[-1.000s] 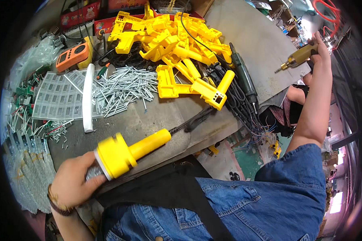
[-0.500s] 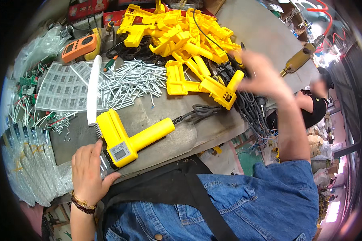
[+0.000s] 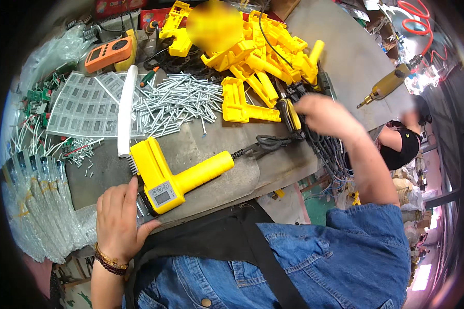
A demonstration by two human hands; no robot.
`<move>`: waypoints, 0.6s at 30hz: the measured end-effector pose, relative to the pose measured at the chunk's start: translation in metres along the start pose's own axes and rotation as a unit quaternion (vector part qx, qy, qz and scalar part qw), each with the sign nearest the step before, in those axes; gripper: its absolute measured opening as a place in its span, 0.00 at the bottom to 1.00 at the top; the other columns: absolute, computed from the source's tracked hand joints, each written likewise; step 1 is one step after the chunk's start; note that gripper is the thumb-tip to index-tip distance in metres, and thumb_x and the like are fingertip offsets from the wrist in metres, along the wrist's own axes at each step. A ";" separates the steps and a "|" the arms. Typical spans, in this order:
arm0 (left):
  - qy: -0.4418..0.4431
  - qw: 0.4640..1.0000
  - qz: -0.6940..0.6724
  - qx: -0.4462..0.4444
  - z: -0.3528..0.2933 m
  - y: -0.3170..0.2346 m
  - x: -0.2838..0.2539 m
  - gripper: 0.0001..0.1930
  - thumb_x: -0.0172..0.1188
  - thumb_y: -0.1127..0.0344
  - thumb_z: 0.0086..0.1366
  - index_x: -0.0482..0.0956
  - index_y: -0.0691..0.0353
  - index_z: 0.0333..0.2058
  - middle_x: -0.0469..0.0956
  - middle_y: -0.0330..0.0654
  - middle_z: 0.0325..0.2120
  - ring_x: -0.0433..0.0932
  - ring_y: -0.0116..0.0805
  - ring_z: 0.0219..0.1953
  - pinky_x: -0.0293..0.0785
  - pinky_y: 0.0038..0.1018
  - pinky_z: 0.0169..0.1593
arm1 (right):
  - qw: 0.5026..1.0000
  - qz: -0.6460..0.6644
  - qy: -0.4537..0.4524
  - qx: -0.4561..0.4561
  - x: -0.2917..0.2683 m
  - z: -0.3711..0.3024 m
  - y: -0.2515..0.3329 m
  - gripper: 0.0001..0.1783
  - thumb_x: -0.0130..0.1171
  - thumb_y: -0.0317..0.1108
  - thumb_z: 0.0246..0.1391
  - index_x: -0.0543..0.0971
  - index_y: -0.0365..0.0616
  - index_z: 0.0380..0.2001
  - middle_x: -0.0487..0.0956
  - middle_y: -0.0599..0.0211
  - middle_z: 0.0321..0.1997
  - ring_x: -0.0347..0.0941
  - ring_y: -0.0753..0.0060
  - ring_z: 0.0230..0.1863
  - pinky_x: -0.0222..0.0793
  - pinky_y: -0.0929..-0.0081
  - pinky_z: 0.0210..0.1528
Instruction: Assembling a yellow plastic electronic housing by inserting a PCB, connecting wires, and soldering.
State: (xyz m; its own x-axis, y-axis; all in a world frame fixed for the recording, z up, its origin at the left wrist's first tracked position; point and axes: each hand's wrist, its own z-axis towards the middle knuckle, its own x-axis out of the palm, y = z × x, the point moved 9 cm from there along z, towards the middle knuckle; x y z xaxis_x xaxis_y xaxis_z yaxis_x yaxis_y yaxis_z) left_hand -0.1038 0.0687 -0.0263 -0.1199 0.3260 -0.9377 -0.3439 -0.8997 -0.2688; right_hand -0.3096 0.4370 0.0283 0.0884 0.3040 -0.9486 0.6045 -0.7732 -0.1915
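A yellow pistol-shaped corded tool [image 3: 157, 170] lies on the bench before me, with a small screen and several buttons on its end. My left hand [image 3: 119, 219] is closed around the dark and shiny nozzle end of this tool, the thumb on the near side. At the right, my right hand [image 3: 325, 116] is slightly smeared, its fingers bent against a black-and-yellow screwdriver handle [image 3: 288, 114]. Whether they grip it is hidden. An open yellow housing half [image 3: 239, 105] lies just left of that handle. The tool's black cord [image 3: 273, 141] is bunched below the handle.
A heap of yellow housings [image 3: 273, 46] fills the back, partly blurred. Left of it lie loose long screws [image 3: 178, 103], a white strip [image 3: 126, 113], label sheets [image 3: 82, 108] and an orange meter [image 3: 108, 54]. A powered screwdriver [image 3: 386, 85] hangs at the right; another person [image 3: 402, 147] sits beyond.
My right hand has left a yellow housing piece, now farther back on the right, and come down to the screwdriver handle, which is now uncovered. The left hand keeps its place on the tool.
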 end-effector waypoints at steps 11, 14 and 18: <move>-0.047 0.993 -0.108 0.005 0.005 -0.012 -0.041 0.48 0.74 0.51 0.47 0.63 0.72 0.61 0.70 0.53 0.48 0.69 0.54 0.51 0.63 0.45 0.56 | 0.952 0.299 0.066 0.029 0.009 -0.026 0.043 0.24 0.71 0.35 0.38 0.81 0.45 0.43 0.79 0.61 0.41 0.74 0.56 0.48 0.68 0.67 0.54; -0.073 0.989 -0.126 -0.017 0.005 -0.008 -0.050 0.49 0.74 0.50 0.47 0.62 0.73 0.61 0.70 0.53 0.48 0.69 0.54 0.50 0.63 0.45 0.56 | 0.899 0.432 0.071 -0.027 -0.026 -0.004 0.092 0.17 0.71 0.34 0.45 0.81 0.45 0.39 0.77 0.64 0.43 0.73 0.60 0.50 0.66 0.64 0.57; -0.149 0.973 -0.120 -0.126 -0.011 0.020 -0.064 0.48 0.72 0.52 0.52 0.56 0.76 0.63 0.67 0.59 0.50 0.67 0.59 0.51 0.62 0.47 0.57 | 0.917 0.346 0.007 -0.198 -0.067 0.081 0.155 0.11 0.68 0.31 0.53 0.80 0.45 0.39 0.76 0.65 0.36 0.73 0.63 0.44 0.68 0.65 0.50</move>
State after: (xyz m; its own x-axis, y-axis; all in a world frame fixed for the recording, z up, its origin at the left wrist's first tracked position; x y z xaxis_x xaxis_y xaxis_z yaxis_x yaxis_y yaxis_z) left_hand -0.0923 0.0264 0.0260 -0.3418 0.5715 -0.7460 -0.1600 -0.8176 -0.5530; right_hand -0.2858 0.2513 0.0419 0.5672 -0.1747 -0.8048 0.6397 -0.5220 0.5642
